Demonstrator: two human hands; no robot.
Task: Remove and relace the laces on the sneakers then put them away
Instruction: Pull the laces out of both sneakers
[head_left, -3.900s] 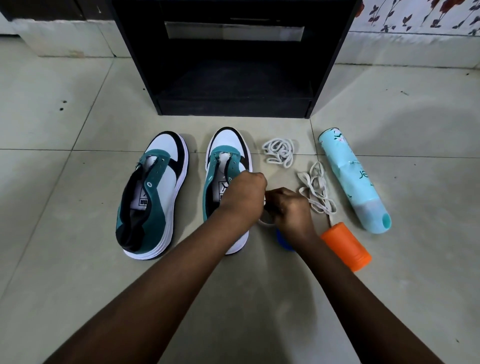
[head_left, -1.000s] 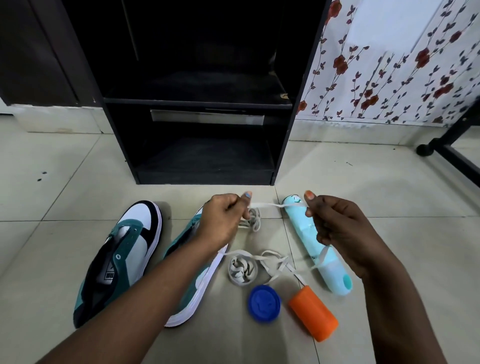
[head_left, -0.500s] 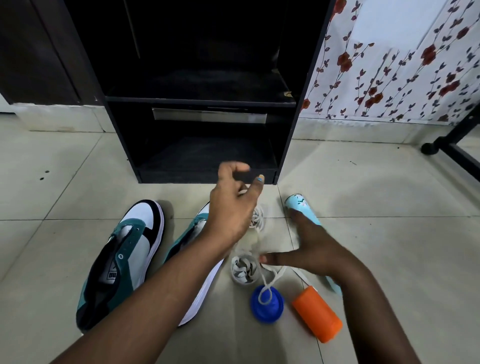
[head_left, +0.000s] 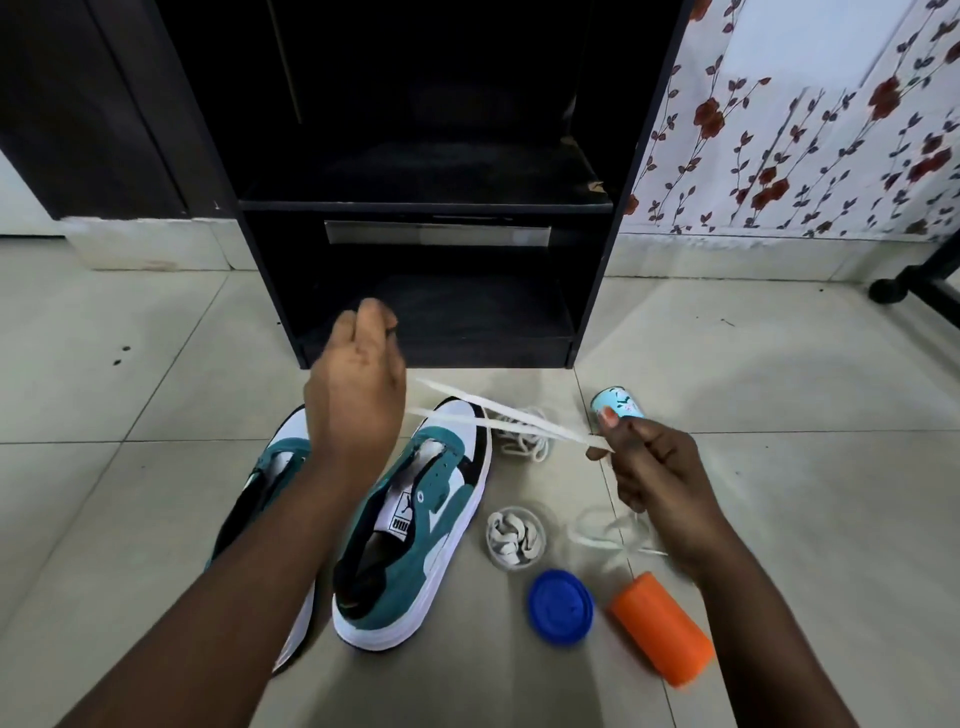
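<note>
The white lace (head_left: 498, 415) spans left to right above the toe of the right sneaker (head_left: 415, 525). The left hand (head_left: 356, 400) and right hand (head_left: 652, 467) each pinch one end; the eyelets lie nearer the left hand.

You're in a home: tiled floor (head_left: 130, 395), floral wallpaper (head_left: 810, 130) at 2 o'clock, black shelf (head_left: 426, 205) at 12.
</note>
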